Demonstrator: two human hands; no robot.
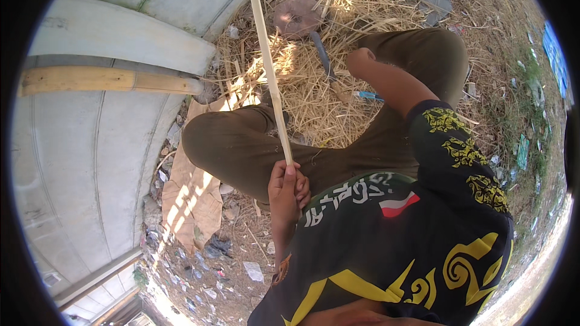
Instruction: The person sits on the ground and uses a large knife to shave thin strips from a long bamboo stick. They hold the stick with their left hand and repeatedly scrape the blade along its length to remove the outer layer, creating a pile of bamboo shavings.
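Observation:
My left hand (289, 188) is closed round the lower end of a long, pale bamboo strip (266, 54). From there the strip rises past my left knee toward the wall, with its far end free. My right hand (360, 63) is curled by my right shin; whatever its fingers hold, if anything, is hidden. Between my legs lies a dark curved blade tool (322, 54) with a wooden handle (341, 92), nearest to my right hand. Its far end meets a round reddish-brown block (296, 18). A small blue object (367, 95) lies by the handle.
Bamboo shavings (314, 111) cover the ground between and beyond my legs. At left stands a pale panelled wall (66, 163) with a bamboo pole (109, 80) along it. Brown sheeting (192, 199) lies beside my left knee. Litter and grass spread over the ground at right.

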